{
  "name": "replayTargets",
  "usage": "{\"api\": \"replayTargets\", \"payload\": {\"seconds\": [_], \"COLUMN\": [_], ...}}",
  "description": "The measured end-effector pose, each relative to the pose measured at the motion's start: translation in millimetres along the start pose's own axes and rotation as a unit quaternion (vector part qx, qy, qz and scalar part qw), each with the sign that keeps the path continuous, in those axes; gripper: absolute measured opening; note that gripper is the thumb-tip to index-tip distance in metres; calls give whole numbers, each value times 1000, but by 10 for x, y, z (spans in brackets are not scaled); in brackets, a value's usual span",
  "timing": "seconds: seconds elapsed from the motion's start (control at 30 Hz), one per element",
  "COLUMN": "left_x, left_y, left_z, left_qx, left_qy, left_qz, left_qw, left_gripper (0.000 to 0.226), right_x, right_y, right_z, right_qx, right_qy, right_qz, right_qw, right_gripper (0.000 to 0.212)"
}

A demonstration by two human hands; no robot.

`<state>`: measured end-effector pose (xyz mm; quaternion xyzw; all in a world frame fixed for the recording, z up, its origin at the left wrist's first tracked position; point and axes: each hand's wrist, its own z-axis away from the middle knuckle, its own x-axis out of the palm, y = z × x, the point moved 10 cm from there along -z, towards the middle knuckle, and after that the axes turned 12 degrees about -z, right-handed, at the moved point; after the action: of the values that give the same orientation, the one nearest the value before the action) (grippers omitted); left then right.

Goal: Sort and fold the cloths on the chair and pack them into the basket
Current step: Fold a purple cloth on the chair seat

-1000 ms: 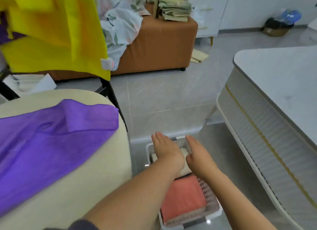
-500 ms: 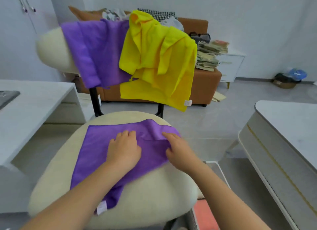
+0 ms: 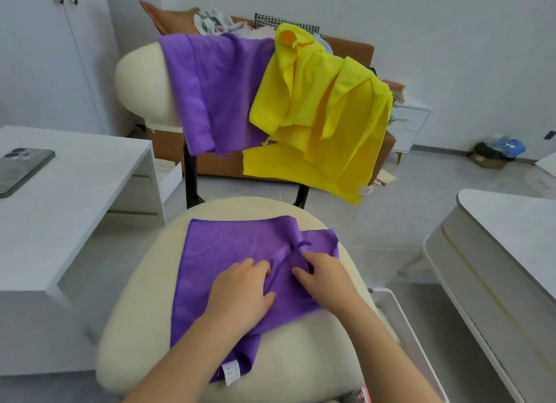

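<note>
A purple cloth [image 3: 231, 249] lies spread on the cream chair seat [image 3: 301, 354], with a wrinkle near its right side. My left hand [image 3: 240, 291] rests flat on the cloth's middle. My right hand [image 3: 325, 279] lies on the cloth just right of the wrinkle, fingertips touching the fabric. Over the chair back [image 3: 138, 80] hang another purple cloth [image 3: 210, 95] and yellow cloths [image 3: 325, 125]. The white basket [image 3: 400, 321] stands on the floor at the chair's right, mostly hidden by the seat and my right arm.
A white desk [image 3: 75, 198] with a phone [image 3: 21, 167] stands at the left. A white table [image 3: 505, 240] is at the right. Behind the chair is a brown sofa [image 3: 355, 47] piled with clothes. A small box [image 3: 493, 155] lies on the far floor.
My hands left the basket on the floor and came up onto the purple cloth on the seat. Since half a second ago they have moved closer together around the wrinkle.
</note>
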<state>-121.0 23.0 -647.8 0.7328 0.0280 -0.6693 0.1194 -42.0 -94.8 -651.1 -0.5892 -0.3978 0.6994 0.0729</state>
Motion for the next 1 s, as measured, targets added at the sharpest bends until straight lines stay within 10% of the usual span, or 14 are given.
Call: {"api": "replayTargets", "payload": {"seconds": [0.13, 0.4, 0.67, 0.83, 1.0], "left_x": [-40, -177, -173, -217, 72], "left_y": [-65, -25, -461, -310, 79], "left_z": [-15, -46, -111, -141, 9], "left_qx": [-5, 15, -162, -76, 122], "left_qy": [33, 112, 140, 67, -86], "left_qz": [87, 195, 404, 337, 28], "left_qw": [996, 974, 889, 936, 988], "left_gripper": [59, 11, 27, 6, 38], "right_x": [-62, -92, -42, -127, -184], "right_y": [-188, -176, 9, 193, 285], "right_z": [60, 110, 108, 14, -46], "right_qx": [-68, -89, -69, -30, -40], "right_qy": [-15, -46, -156, -122, -101], "right_qz": [-75, -117, -7, 39, 13], "right_qw": [995, 988, 985, 991, 994], "right_gripper": [20, 29, 16, 10, 11]}}
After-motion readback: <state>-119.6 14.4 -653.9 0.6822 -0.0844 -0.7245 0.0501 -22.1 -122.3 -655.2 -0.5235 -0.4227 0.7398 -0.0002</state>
